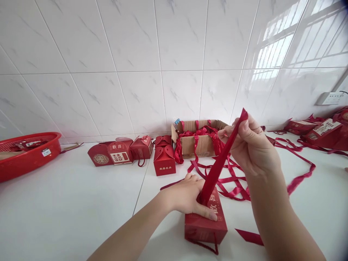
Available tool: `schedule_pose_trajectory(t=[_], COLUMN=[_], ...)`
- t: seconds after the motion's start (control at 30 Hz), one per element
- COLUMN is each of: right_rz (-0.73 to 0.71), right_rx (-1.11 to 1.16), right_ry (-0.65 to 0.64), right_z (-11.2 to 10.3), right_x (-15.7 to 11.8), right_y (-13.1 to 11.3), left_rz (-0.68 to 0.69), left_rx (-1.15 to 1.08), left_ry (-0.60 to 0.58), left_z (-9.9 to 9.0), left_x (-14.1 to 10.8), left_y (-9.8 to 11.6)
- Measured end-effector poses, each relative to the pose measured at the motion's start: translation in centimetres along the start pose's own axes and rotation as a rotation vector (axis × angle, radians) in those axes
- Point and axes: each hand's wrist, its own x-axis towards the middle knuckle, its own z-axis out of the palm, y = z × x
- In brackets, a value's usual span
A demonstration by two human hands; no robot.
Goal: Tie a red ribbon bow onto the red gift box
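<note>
A red paper gift box (pixel 206 224) with gold characters and a twisted cord handle lies on the white counter in front of me. My left hand (pixel 191 195) grips it from the left, thumb across the upper face and fingers over the far side. A red satin ribbon (pixel 219 170) rises taut and slanting from the box beside my left thumb. Its upper end is pinched between thumb and fingers of my right hand (pixel 250 141), raised above the counter. Where the ribbon meets the box is partly hidden by my left hand.
Behind stands an open cardboard box (pixel 187 146) draped with red ribbons. Loose ribbons (pixel 233 188) tangle to the right. More red gift boxes (pixel 165 165) stand along the tiled wall. A red plastic basket (pixel 35 159) is at far left, a power strip (pixel 330 98) at right.
</note>
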Motion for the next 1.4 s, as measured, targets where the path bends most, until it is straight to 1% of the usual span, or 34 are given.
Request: schedule_pose_trajectory(t=[0.13, 0.27, 0.47, 0.63, 0.73, 0.87, 1.07, 1.23, 1.4], right_rz=[-0.001, -0.013, 0.039, 0.075, 0.079, 0.08, 0.095, 0.089, 0.063], right_rx=[-0.019, -0.012, 0.029, 0.049, 0.08, 0.137, 0.185, 0.2, 0.183], right_ry=[0.029, 0.018, -0.02, -0.071, -0.129, -0.203, -0.205, -0.223, -0.259], right_z=[-0.1, -0.2, 0.8, 1.9, 2.5, 2.8, 2.4, 2.3, 2.8], right_x=[0.0, -0.1, 0.1, 1.5, 2.3, 2.7, 2.4, 2.2, 1.8], right_y=[-0.1, -0.3, -0.4, 1.4, 2.8, 3.6, 3.1, 2.6, 2.2], left_rz=[0.001, 0.0, 0.006, -0.023, -0.003, 0.006, 0.082, 0.069, 0.059], left_rx=[-0.003, 0.001, 0.023, 0.024, 0.065, 0.082, 0.013, -0.019, -0.029], left_ry=[0.003, 0.003, -0.009, 0.001, -0.022, -0.036, -0.013, -0.004, 0.015], left_z=[0.1, 0.1, 0.1, 0.1, 0.1, 0.3, 0.5, 0.6, 0.5], left_x=[0.1, 0.1, 0.2, 0.1, 0.2, 0.6, 0.7, 0.7, 0.7], left_y=[-0.1, -0.1, 0.0, 0.2, 0.2, -0.1, -0.5, -0.7, -0.7])
